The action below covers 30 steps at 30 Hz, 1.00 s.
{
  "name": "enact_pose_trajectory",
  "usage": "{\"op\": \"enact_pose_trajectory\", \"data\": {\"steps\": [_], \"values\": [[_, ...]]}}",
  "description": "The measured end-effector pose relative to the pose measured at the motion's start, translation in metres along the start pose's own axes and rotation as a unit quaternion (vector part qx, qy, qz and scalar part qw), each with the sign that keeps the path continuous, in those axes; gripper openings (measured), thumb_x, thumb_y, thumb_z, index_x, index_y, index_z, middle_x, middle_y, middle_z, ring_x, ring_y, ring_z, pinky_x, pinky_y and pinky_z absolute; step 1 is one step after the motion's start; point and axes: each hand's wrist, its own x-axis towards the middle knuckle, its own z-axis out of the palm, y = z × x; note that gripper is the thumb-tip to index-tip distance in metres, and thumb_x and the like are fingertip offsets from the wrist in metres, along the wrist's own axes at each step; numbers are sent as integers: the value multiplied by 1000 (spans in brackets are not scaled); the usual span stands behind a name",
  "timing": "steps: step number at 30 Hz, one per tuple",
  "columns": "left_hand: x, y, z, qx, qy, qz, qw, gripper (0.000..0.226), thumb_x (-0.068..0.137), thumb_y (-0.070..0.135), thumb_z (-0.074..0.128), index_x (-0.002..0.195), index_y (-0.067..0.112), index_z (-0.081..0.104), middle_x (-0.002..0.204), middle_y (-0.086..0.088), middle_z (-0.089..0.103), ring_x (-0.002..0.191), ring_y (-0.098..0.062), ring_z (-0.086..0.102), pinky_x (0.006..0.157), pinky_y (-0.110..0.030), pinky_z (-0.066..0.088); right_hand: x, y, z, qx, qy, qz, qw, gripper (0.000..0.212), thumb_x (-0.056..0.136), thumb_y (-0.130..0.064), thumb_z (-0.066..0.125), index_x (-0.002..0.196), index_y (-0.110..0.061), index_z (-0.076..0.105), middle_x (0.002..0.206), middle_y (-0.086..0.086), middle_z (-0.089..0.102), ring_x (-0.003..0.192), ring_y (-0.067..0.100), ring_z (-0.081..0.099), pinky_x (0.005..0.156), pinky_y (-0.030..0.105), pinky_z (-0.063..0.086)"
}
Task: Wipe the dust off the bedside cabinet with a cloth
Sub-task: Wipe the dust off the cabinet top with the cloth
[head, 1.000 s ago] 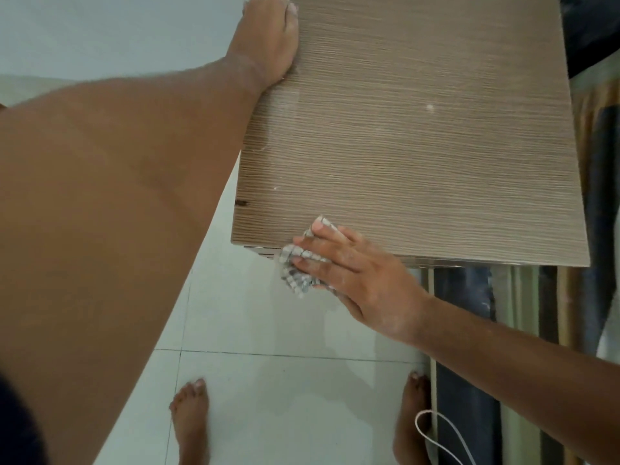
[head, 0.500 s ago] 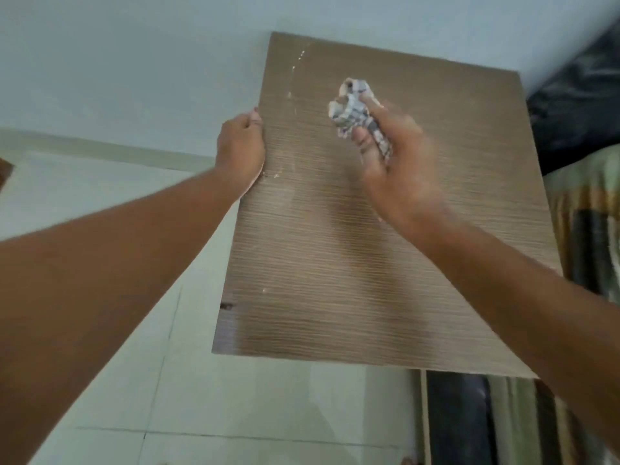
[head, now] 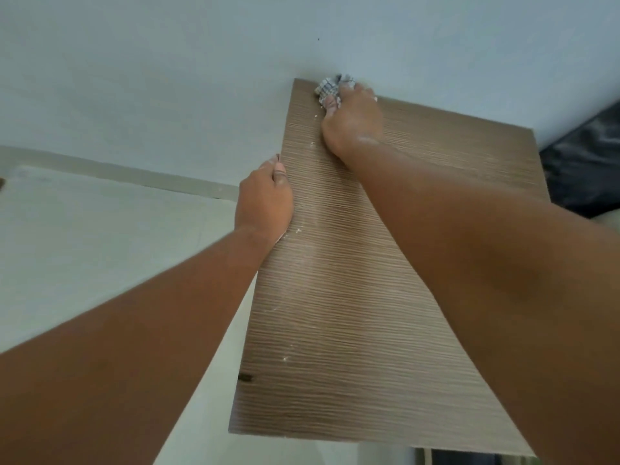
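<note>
The bedside cabinet's top (head: 352,347) is brown wood grain with white dust specks and smears along its left side. My right hand (head: 352,122) is shut on a crumpled grey-and-white checked cloth (head: 330,86) and presses it at the top's far left corner, against the wall. My left hand (head: 265,203) grips the cabinet's left edge about midway back, thumb on top and fingers curled over the side.
A pale wall (head: 201,78) stands right behind the cabinet. Light floor tiles (head: 84,246) lie to the left. Dark bedding (head: 590,162) sits at the right edge.
My right hand carried the cloth from the front edge across the top to the far left corner. My left hand has stayed on the left edge. The camera view tilted upward.
</note>
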Motion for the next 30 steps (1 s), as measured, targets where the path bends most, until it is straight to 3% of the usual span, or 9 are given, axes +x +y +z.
{"op": "enact_pose_trajectory", "data": {"steps": [4,9,12,17,20,23,25,27,30], "values": [[2,-2,0,-17,-9,-4,1000,42,106,25,32,135,9,59,132,-10,65,125,-28,57,108,-40,44,-6,-13,4,-37,-22,-63,997,49,106,-37,38,153,-22,39,158,8,36,141,27,42,115,33,34],[3,-2,-1,-30,-8,-5,999,42,105,25,34,139,14,57,135,-8,64,128,-26,56,111,-39,42,-29,-13,0,-58,-63,-164,983,51,108,-37,32,155,-17,35,162,7,32,153,28,20,122,37,22],[4,-1,-2,-25,-2,-10,1000,42,105,24,34,137,11,58,134,-11,64,126,-28,56,109,-39,43,-52,-7,2,-51,-76,-194,977,49,107,-36,34,153,-20,41,162,4,33,153,25,20,123,38,22],[0,5,-4,-18,12,-29,999,35,104,22,37,110,3,66,113,-15,69,98,-28,59,78,-28,37,-92,0,4,-21,-87,-225,970,45,107,-32,37,150,-21,47,160,0,38,153,23,22,123,34,16],[-5,6,-8,-66,8,-53,996,34,102,18,39,104,1,69,108,-18,70,99,-32,62,74,-27,36,-114,3,5,-7,-84,-234,969,44,107,-30,38,148,-18,49,158,2,41,151,26,26,124,37,19],[-19,-2,-16,-151,-6,-65,986,29,97,18,45,90,7,71,98,-18,72,84,-27,60,76,-35,46,-135,6,5,-13,-88,-236,968,44,107,-30,37,147,-19,49,158,0,41,152,26,26,124,38,22],[-32,-12,-20,-176,-14,-72,982,28,96,20,47,78,16,69,83,-9,69,78,-20,57,79,-38,49,-148,7,5,-13,-88,-240,967,44,107,-30,37,147,-19,49,158,-1,41,152,25,26,124,38,22],[-47,-19,-25,-187,-21,-78,979,32,96,19,48,68,21,63,70,2,61,72,-17,53,73,-35,44,-163,7,3,-9,-91,-239,967,44,107,-30,37,148,-19,49,159,-1,40,152,24,24,124,37,20],[-70,-24,-30,-210,-17,-75,975,36,98,16,48,64,22,60,65,6,55,68,-13,49,69,-29,39,-190,8,0,-3,-96,-238,966,42,108,-28,38,146,-16,50,159,-1,39,153,22,23,124,36,21]]}}
